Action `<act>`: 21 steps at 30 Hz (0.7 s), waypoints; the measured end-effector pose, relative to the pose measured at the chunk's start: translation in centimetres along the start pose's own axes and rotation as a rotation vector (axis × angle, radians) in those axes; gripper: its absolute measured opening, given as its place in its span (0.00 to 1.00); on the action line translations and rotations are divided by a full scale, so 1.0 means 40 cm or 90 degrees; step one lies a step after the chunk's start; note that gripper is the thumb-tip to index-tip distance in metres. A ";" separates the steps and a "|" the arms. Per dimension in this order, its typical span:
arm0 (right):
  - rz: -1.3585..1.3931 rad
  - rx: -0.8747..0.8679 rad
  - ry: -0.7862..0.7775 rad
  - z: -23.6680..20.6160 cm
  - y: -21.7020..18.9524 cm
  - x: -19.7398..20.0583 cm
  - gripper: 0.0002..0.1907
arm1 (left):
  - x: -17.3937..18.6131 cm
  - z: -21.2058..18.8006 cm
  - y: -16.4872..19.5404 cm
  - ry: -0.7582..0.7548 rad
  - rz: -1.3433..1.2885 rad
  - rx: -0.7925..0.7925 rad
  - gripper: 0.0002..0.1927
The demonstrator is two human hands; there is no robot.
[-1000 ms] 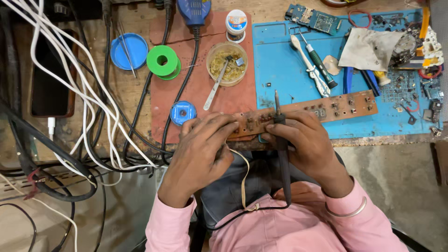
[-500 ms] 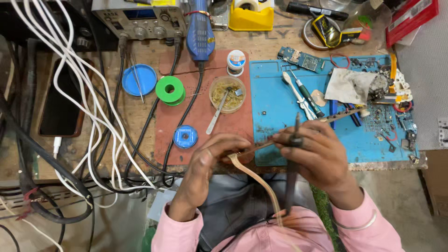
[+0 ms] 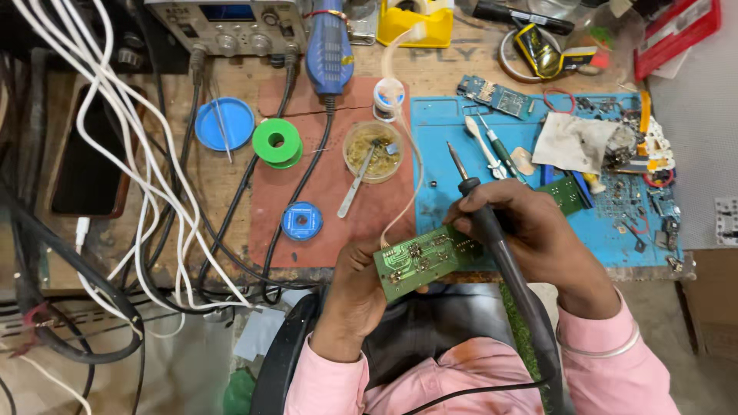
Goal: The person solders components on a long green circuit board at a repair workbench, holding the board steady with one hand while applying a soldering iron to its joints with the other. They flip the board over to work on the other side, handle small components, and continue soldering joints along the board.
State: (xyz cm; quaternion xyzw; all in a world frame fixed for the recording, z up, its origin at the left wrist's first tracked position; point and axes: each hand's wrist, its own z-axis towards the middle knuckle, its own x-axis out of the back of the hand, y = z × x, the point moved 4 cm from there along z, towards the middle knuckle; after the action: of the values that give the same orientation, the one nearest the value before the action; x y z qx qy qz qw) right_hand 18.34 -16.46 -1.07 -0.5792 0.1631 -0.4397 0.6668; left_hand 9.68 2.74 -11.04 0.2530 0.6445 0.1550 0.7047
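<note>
A: What is each grip doing?

B: The left hand (image 3: 355, 296) is closing its grip on the near end of the green circuit board (image 3: 430, 257). The right hand (image 3: 538, 238) is wrapping fully round the soldering iron (image 3: 492, 230), no gap showing.

A: Orientation?

B: The board is lying at the bench (image 3: 231, 184) front edge, its long axis running left to right, right end rising away. The iron's tip is pointing up-left over the blue mat (image 3: 446, 146), clear of the board; its handle is trailing toward the person.

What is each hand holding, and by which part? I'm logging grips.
The left hand holds the green circuit board by its near end. The right hand grips the soldering iron around its handle.
</note>
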 end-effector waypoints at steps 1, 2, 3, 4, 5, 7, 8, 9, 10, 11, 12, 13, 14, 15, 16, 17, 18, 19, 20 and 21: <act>0.000 0.003 -0.007 0.008 0.001 -0.007 0.14 | 0.006 -0.005 0.001 0.010 -0.021 0.010 0.14; -0.015 -0.001 0.001 0.015 0.002 -0.012 0.14 | 0.010 -0.009 0.003 0.021 -0.042 0.018 0.16; -0.029 -0.006 0.010 0.020 0.001 -0.018 0.13 | 0.011 -0.010 0.005 0.023 -0.038 0.008 0.17; -0.044 -0.010 0.020 0.025 0.000 -0.024 0.13 | 0.009 -0.010 0.004 0.023 -0.033 -0.003 0.18; -0.058 0.034 0.046 0.027 -0.011 -0.027 0.14 | 0.007 -0.009 0.003 0.022 -0.028 -0.011 0.19; -0.080 0.114 0.098 0.016 -0.031 -0.041 0.15 | -0.003 -0.013 0.000 -0.011 -0.064 -0.038 0.25; -0.087 0.143 0.173 0.002 -0.037 -0.050 0.15 | -0.009 -0.019 -0.003 -0.022 -0.084 -0.053 0.28; -0.096 0.176 0.247 -0.017 -0.042 -0.062 0.16 | -0.006 -0.020 -0.011 0.014 -0.074 -0.034 0.28; -0.107 0.210 0.322 -0.037 -0.046 -0.071 0.17 | -0.002 -0.018 -0.018 0.047 -0.065 -0.017 0.27; -0.105 0.196 0.358 -0.054 -0.041 -0.082 0.18 | 0.002 -0.019 -0.025 0.079 -0.058 0.002 0.27; -0.104 0.181 0.396 -0.072 -0.034 -0.095 0.20 | -0.002 -0.023 -0.025 0.068 -0.068 -0.014 0.28; -0.110 0.177 0.418 -0.079 -0.023 -0.102 0.21 | -0.006 -0.025 -0.024 0.054 -0.076 -0.031 0.30; -0.115 0.172 0.440 -0.086 -0.013 -0.107 0.22 | -0.009 -0.025 -0.021 0.039 -0.084 -0.048 0.31; -0.124 0.176 0.443 -0.088 -0.003 -0.114 0.22 | -0.010 -0.024 -0.019 0.033 -0.089 -0.057 0.32; -0.127 0.181 0.425 -0.089 0.001 -0.116 0.21 | -0.012 -0.023 -0.018 0.028 -0.096 -0.064 0.32; -0.130 0.187 0.407 -0.090 0.002 -0.118 0.21 | -0.014 -0.023 -0.016 0.024 -0.102 -0.070 0.32; -0.126 0.201 0.368 -0.087 0.000 -0.116 0.19 | -0.011 -0.020 -0.017 0.045 -0.096 -0.056 0.31; -0.124 0.208 0.338 -0.083 -0.003 -0.117 0.17 | -0.008 -0.018 -0.018 0.067 -0.091 -0.042 0.30; -0.121 0.215 0.308 -0.079 -0.008 -0.118 0.16 | -0.005 -0.017 -0.022 0.090 -0.087 -0.025 0.29; -0.122 0.216 0.290 -0.078 -0.015 -0.118 0.15 | -0.005 -0.019 -0.022 0.091 -0.079 -0.025 0.29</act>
State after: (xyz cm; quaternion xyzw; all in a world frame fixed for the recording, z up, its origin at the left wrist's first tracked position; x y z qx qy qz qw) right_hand 13.19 -14.71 -2.77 -0.3589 0.1775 -0.6400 0.6558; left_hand 8.81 2.02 -11.39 0.1867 0.7044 0.1411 0.6701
